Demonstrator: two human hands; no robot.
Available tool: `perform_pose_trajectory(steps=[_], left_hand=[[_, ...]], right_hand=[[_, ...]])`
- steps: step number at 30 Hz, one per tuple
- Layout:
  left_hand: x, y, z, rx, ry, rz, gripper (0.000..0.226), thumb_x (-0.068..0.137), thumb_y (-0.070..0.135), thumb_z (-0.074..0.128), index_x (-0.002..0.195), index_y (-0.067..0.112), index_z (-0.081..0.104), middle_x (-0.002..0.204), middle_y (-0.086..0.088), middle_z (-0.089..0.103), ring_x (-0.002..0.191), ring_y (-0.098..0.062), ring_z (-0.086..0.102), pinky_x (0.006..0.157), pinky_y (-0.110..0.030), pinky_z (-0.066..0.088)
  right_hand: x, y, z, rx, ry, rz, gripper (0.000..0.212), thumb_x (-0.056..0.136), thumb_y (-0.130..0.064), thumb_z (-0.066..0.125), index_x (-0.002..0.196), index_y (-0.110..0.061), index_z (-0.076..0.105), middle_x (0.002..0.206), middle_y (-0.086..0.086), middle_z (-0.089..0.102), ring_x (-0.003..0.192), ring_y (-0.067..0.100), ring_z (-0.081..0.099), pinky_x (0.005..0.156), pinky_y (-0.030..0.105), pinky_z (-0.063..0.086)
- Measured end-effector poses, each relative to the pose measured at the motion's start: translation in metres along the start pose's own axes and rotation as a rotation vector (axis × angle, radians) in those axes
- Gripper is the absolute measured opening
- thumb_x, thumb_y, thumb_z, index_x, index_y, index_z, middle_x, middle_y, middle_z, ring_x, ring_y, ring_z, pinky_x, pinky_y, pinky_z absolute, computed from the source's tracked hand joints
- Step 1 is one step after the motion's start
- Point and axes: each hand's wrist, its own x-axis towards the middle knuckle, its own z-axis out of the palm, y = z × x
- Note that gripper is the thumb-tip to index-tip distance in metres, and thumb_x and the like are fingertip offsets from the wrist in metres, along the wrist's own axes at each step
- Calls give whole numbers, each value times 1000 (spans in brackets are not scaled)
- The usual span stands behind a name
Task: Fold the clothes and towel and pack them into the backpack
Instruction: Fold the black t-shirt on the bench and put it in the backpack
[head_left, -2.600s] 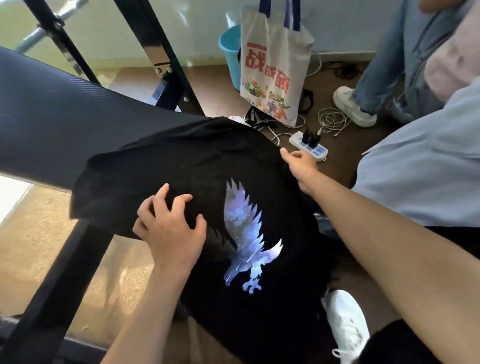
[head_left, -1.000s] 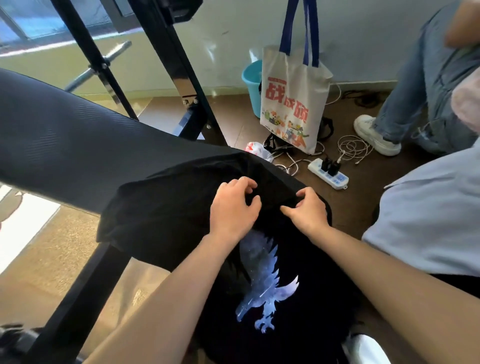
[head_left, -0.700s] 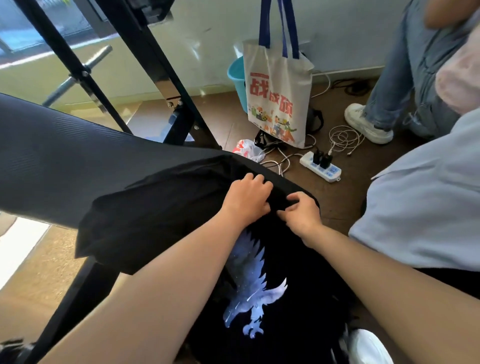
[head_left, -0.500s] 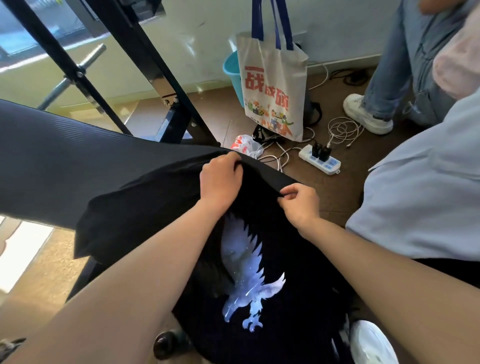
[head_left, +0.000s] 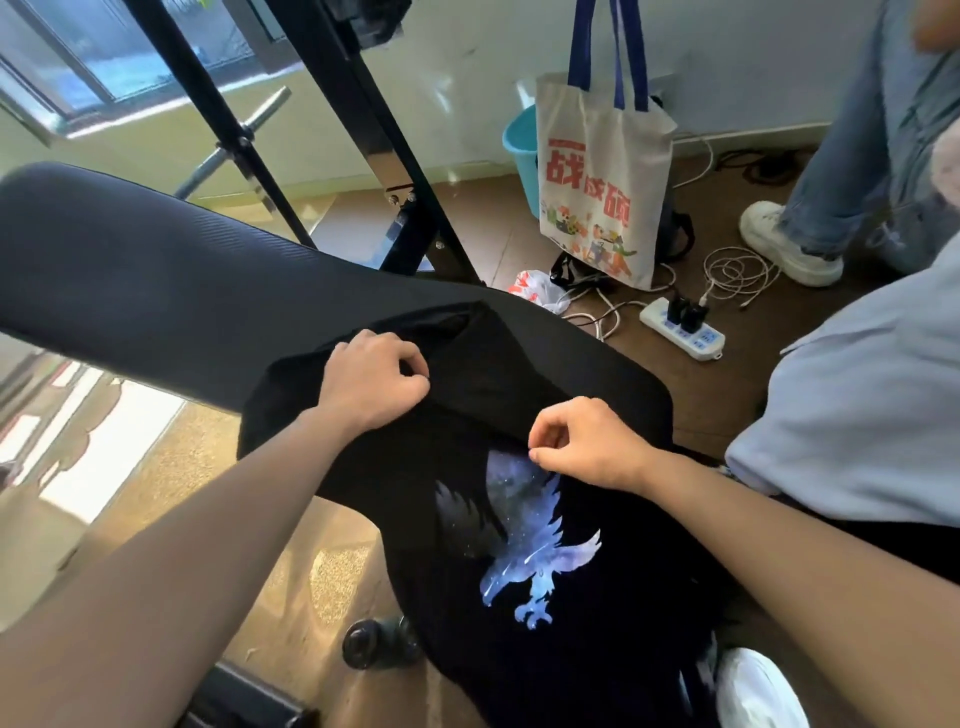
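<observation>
Nearest the person: a white shoe (head_left: 758, 691) is showing at the bottom right, half under the black shirt (head_left: 550, 670), which is hanging down toward the floor. The blue eagle print (head_left: 535, 551) is facing up, upside-down from the wearer's side. Both forearms are reaching out over the shirt. The right hand (head_left: 587, 447) is pinching a fold of black cloth just above the print, fingers curled tight. The left hand (head_left: 371, 384) is pinching the same fold edge further left, fist closed on the cloth — the two hands are near each other, not touching. The shirt's upper part is lying doubled over on a black padded bench (head_left: 156, 291), which is slanting off to the left. A light-blue cloth (head_left: 857, 415) is lying at the right, just beside the shirt. Further out on the brown floor: a white power strip (head_left: 685, 332) with plugs and tangled cables, then a tote (head_left: 597, 182) with red print hanging in front of a teal bucket (head_left: 522, 150). Someone in jeans (head_left: 852, 145) is standing at the far right. I can't make out a backpack for certain.
</observation>
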Motion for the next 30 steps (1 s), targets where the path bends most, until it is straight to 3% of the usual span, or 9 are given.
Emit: perform_pose_trajectory(steps=[4, 7, 10, 13, 16, 19, 23, 26, 30], left_hand=[[10, -4, -3, -174, -49, 60, 19, 90, 25, 60, 97, 37, 72, 107, 16, 66, 108, -6, 48, 93, -39, 48], [21, 2, 7, -114, -186, 200, 31, 91, 16, 58, 113, 35, 70, 121, 15, 64, 117, -8, 45, 100, -41, 46], [39, 11, 15, -35, -213, 302, 34, 90, 10, 57, 115, 31, 66, 139, 10, 57, 134, -16, 39, 110, -43, 38], [63, 8, 9, -12, -176, 259, 38, 89, 4, 54, 117, 26, 65, 155, 4, 44, 149, -23, 26, 116, -47, 26], [82, 0, -1, -244, 17, 57, 53, 85, -6, 48, 126, 24, 64, 160, 1, 39, 149, -26, 27, 121, -45, 23], [91, -6, -8, -451, 195, -152, 53, 86, -7, 44, 119, 28, 66, 143, -2, 55, 136, -27, 44, 116, -43, 37], [90, -8, -7, -237, 205, 88, 32, 91, 8, 59, 112, 29, 71, 117, 4, 63, 117, -20, 51, 102, -37, 43], [89, 5, -1, -29, 77, 266, 34, 92, 25, 68, 125, 33, 67, 126, 5, 60, 121, -19, 45, 101, -37, 42], [100, 26, 15, 219, 74, 330, 39, 96, 30, 66, 135, 32, 62, 131, 3, 59, 124, -22, 47, 96, -38, 43]], right_hand=[[12, -5, -2, -12, 195, -64, 27, 81, -17, 76, 106, -27, 70, 105, -10, 66, 90, 11, 63, 87, 35, 55], [24, -14, 4, -114, 160, -134, 53, 85, -19, 73, 135, -27, 58, 140, -10, 49, 123, 14, 47, 104, 29, 44], [31, -12, 16, -257, 53, -106, 69, 88, -23, 72, 150, -35, 42, 159, -12, 28, 141, 15, 29, 114, 34, 37], [32, -5, 21, -383, 23, -101, 70, 91, -27, 70, 152, -38, 38, 162, -9, 22, 144, 20, 23, 115, 39, 35], [33, -6, 19, -351, 38, -103, 69, 90, -26, 72, 151, -37, 41, 162, -9, 22, 143, 20, 24, 115, 39, 36], [34, -7, 18, -324, 55, -108, 72, 87, -26, 76, 150, -37, 42, 160, -9, 25, 142, 19, 25, 115, 38, 36], [34, -10, 15, -306, 81, -129, 72, 84, -30, 77, 148, -35, 45, 157, -9, 28, 140, 18, 25, 114, 35, 33], [33, -11, 14, -321, 76, -138, 69, 84, -33, 76, 147, -35, 46, 157, -12, 28, 140, 16, 23, 113, 33, 29], [31, -9, 11, -339, 46, -107, 66, 88, -31, 74, 147, -36, 45, 158, -14, 25, 140, 16, 22, 115, 34, 29]])
